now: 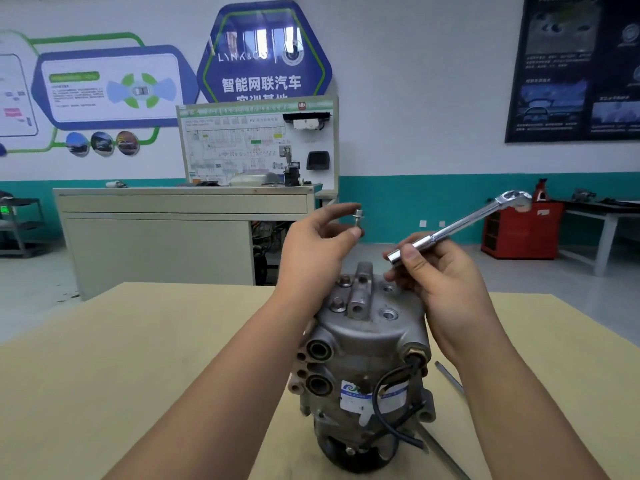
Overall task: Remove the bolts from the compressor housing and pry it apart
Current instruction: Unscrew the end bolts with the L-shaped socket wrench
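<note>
A grey metal compressor [363, 344] stands upright on the tan table [138, 358], its end cap facing up. Two bolts [337, 304] still sit in the cap's left side; empty bolt holes show on the right side. My left hand [315, 247] is raised above the compressor and pinches a small removed bolt [356, 218] between thumb and forefinger. To the right, my right hand [440, 271] grips a chrome socket wrench [457, 226], whose socket end points down-left, clear of the cap, while its head angles up to the right.
A thin metal bar [448, 375] lies on the table just right of the compressor, partly hidden by my right forearm. Beyond the table stand a beige workbench [156, 233], a wiring display board [256, 143] and a red tool cabinet [523, 233].
</note>
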Demonstrator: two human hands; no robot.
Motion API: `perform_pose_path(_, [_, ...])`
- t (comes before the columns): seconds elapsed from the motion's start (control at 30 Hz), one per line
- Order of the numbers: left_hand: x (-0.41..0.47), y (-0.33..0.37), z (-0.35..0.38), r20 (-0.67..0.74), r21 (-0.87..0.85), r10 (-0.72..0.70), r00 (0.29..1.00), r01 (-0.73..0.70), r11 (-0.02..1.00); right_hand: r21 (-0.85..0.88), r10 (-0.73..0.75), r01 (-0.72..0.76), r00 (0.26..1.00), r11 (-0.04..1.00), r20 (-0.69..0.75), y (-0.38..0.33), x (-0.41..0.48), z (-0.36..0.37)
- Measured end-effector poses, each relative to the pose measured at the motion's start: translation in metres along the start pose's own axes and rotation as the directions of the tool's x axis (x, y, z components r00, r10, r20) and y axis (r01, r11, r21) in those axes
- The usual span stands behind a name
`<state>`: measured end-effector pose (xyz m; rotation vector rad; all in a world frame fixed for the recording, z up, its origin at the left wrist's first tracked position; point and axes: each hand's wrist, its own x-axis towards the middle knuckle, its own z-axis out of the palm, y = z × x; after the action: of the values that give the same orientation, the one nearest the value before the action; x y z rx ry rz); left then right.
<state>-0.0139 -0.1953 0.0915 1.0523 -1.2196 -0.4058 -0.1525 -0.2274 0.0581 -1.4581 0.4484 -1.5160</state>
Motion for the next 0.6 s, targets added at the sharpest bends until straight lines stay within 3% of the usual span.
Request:
perform_pose_path(0.13, [-0.008,-0.005,-0.016,-0.109,-0.108,-0.010,0.994,-0.002,0.994,-0.088,0.008,-0.005,0.999,0.996,0.041,0.000,-0.001,0.000])
perform_pose_path(0.23, [-0.020,-0.018,-0.051,-0.143,-0.124,-0.101,0.985,0.083,0.989,-0.070,0.023,-0.019,0.998,0.997,0.051,0.001,0.000,-0.002])
perform_pose_path(0.37, [-0.051,-0.054,-0.105,-0.154,0.120,-0.248,0.957,0.267,0.956,-0.054,0.042,-0.040,0.998,0.998,0.050,0.005,0.004,-0.002])
perform_pose_path(0.47, [-0.073,-0.086,-0.140,-0.213,0.404,-0.351,0.912,0.409,0.818,-0.058,0.036,-0.033,0.998,0.998,0.054,0.006,0.003,-0.001])
perform_pose_path(0.6, [-0.084,-0.120,-0.166,-0.263,0.454,-0.504,0.823,0.567,0.688,-0.060,0.018,-0.014,0.997,0.998,0.070,0.005,0.001,-0.001])
